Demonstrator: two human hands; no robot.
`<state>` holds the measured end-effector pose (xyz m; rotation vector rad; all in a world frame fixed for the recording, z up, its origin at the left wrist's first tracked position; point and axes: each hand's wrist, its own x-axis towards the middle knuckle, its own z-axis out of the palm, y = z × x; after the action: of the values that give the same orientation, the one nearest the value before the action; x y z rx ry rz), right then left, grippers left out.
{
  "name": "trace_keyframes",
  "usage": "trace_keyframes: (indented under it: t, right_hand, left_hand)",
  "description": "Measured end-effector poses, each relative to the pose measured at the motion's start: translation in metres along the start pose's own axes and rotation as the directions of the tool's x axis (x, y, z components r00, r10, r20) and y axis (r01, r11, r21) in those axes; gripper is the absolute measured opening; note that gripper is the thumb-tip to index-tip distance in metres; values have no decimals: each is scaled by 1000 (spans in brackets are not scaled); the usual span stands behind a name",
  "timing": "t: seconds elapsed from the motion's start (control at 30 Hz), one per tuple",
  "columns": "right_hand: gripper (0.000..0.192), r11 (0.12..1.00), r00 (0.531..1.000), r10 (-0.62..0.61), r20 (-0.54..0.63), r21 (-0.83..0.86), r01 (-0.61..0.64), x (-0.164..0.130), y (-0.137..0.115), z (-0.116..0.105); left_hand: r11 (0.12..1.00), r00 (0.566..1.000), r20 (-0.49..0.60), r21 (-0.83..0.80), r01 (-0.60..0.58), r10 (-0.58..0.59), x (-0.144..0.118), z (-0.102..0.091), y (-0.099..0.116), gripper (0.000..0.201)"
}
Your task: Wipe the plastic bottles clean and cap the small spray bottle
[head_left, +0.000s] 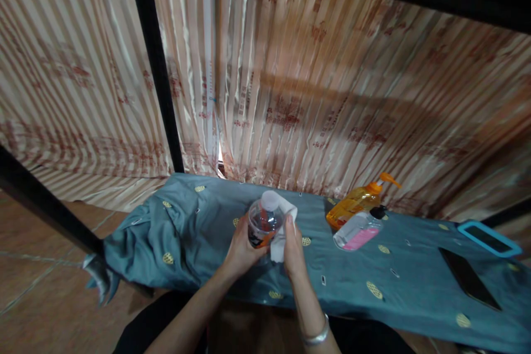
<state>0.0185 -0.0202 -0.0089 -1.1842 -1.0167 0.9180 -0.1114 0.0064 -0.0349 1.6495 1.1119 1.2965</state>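
Note:
A clear plastic bottle (265,222) with a white cap and an orange-and-black label is held upright in front of me, above the cloth-covered surface. My left hand (241,249) wraps around its left side and lower part. On the bottle's right side, my right hand (293,246) grips a white cloth or tissue (279,246) and presses it against the bottle. Part of this white piece folds up near the cap. A silver bracelet (317,334) circles my right wrist.
A teal cloth (348,287) with yellow pineapple prints covers the long surface. An orange pump bottle (352,204) and a clear-and-pink bottle with a black cap (360,229) lie to the right. Farther right are a dark phone (468,277) and a blue-framed object (489,238). Striped curtains (290,94) hang behind.

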Motion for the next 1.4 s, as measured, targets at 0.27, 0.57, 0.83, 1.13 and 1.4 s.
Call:
trace_keyframes:
  t: [0.27, 0.57, 0.83, 1.13, 1.4]
  right_hand:
    - [78, 991, 987, 133, -91, -16, -135, 2, 24, 7]
    - [78, 995, 993, 96, -69, -4, -96, -4, 9, 1]
    - [87, 991, 997, 62, -34, -120, -66, -1, 15, 13]
    - [77, 871, 977, 11, -211, -479, -113, 30, 45, -83]
    - [34, 547, 969, -134, -208, -831, -103, 71, 71, -122]
  left_hand:
    - [994, 986, 168, -106, 20, -2, -4, -1, 6, 85]
    - [999, 999, 28, -3, -33, 33, 3, -3, 2, 87]
    - [999, 999, -4, -22, 41, -41, 5, 1, 3, 88]
    - [988, 966, -226, 63, 140, -122, 29, -42, -3, 87]
    - [970, 930, -343, 146, 192, -132, 40, -70, -8, 88]
